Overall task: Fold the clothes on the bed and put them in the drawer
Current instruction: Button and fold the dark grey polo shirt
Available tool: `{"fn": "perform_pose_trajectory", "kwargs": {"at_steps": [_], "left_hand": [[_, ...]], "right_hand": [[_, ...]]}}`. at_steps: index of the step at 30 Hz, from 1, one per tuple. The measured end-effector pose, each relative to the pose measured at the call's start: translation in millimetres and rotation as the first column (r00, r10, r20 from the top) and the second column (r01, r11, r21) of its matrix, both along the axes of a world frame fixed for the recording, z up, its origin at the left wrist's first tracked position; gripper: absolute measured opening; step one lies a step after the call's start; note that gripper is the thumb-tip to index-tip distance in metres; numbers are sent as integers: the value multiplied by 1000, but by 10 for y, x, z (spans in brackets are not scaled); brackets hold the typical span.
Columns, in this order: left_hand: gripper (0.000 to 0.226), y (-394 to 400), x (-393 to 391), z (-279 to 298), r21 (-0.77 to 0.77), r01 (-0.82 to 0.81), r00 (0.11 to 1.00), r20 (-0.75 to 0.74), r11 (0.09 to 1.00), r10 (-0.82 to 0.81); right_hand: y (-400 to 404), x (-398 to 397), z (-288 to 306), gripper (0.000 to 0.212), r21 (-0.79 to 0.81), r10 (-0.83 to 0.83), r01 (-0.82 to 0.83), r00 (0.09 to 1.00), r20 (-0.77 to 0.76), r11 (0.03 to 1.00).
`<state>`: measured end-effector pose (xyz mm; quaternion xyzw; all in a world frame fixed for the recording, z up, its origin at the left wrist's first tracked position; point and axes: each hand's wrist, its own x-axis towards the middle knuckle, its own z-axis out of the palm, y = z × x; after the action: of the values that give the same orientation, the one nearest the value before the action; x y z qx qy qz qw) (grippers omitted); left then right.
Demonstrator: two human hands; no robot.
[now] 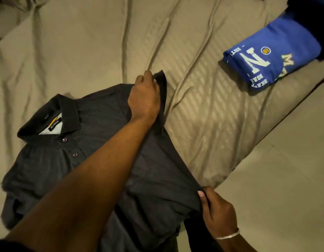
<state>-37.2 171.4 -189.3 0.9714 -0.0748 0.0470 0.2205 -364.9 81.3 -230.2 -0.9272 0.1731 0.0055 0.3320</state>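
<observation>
Beige striped bed sheet (203, 110), creased, fills the head view; pale floor (285, 179) at 4 o'clock. One dark polo shirt (95, 160) lies face up at 7 o'clock from centre, collar toward 10 o'clock, two buttons visible. Left hand (144, 99) pinches the sleeve end at centre frame, fingers curled round the cloth. Right hand (217, 213), bracelet on wrist, pinches the shirt's side edge at 5 o'clock. Judgement: fabric light, soft, limp, no stiffness; will sag unless held at two points, so seam edges and sleeve hem suit best. One folded blue shirt (277, 60) sits at 2 o'clock, well apart. Count: two garments seen clearly, two hands. No drawer in view.
</observation>
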Motion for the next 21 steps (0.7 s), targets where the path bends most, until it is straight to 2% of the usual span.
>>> {"fn": "perform_pose_trajectory", "kwargs": {"at_steps": [2, 5, 7, 9, 13, 16, 21], "left_hand": [[27, -33, 82, -32, -69, -102, 995, 17, 992, 103], [29, -86, 215, -154, -132, -206, 977, -79, 970, 196], [32, -89, 264, -267, -127, -118, 983, -154, 985, 98], [34, -38, 235, -327, -192, -47, 984, -180, 980, 11], [31, 278, -207, -278, -399, 6, 998, -55, 917, -30], [27, 719, -905, -293, -369, -62, 998, 2, 927, 67], [35, 1540, -2378, -451, -155, -277, 957, -133, 948, 258]], "right_hand": [[-21, -42, -12, 37, 11, -49, 49, 998, -42, 999], [-82, -44, -75, 43, 37, -108, 111, 990, -89, 993], [-125, -53, -156, 43, 86, -137, 145, 987, -86, 986], [-185, -83, -251, 44, 127, -160, 171, 983, -95, 977], [-270, -115, -313, 41, 111, -105, 112, 992, -66, 987], [-247, -51, -255, 42, 88, -87, 91, 995, -54, 992], [-203, 29, -223, 46, 98, -130, 142, 984, -123, 985]]}}
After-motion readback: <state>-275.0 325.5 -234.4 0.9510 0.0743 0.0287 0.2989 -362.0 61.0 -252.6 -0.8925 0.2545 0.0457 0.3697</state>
